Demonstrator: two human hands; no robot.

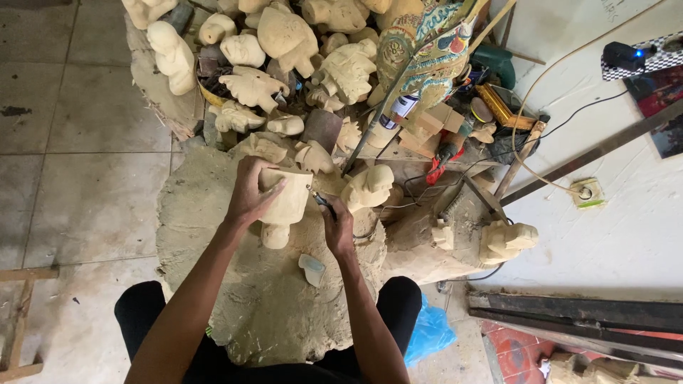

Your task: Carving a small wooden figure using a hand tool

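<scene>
Place: wood-carving workshop | Evidence: heap of pale unfinished carvings (284, 43); sawdust mound (263, 313); power tools (448, 149); painted figure (427, 50); tiled floor (78, 178)

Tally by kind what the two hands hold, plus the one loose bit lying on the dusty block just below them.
pale wooden carving: 1, in the left hand
thin carving tool: 1, in the right hand
small pale scrap: 1
Total: 3

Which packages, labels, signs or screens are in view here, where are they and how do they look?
Spray can with printed label: among the carvings above the hands, slim white cylinder, dark cap, lying tilted.
Blue plastic bag: on the floor by the person's right knee, crumpled.
Black-and-white checkered strip: top right, under a small black device with a blue light.
No screens in view.
</scene>
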